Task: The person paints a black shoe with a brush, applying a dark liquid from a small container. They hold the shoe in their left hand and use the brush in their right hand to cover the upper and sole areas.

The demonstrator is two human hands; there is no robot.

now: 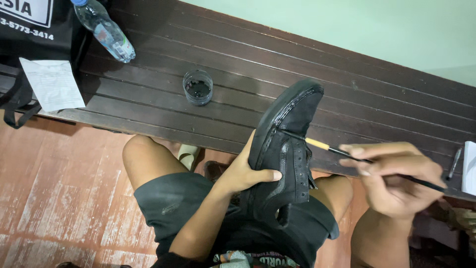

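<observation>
**A:** What have you got in your left hand (243,173)?

**B:** Your left hand is wrapped around a black leather lace-up shoe (285,149), fingers behind it and thumb pressed across its side, so the grip is closed firmly on the shoe. You hold it up over your lap, toe pointing away from you toward the far right, heel down near your dark shorts (198,208).

**A:** And the right hand (391,178)?

**B:** It pinches a thin brush with a black handle and a pale yellow band (327,146), fingers drawn together on the handle. The brush tip touches the shoe's upper, just by the lacing (the bristles themselves are too small to make out).

**A:** What lies around you?

**B:** Beyond your knees runs a dark brown slatted wooden bench (347,89). On it, to the left of the shoe, stands a small clear round cup with black liquid in it (198,87). Farther left lies a clear plastic water bottle (103,30) on its side, and a folded white sheet of paper (53,83) at the near edge, against a black bag (29,30). At the far right edge, a black pen (453,164) rests beside more white paper (470,166). Under you is a worn reddish tiled floor (59,198).
</observation>
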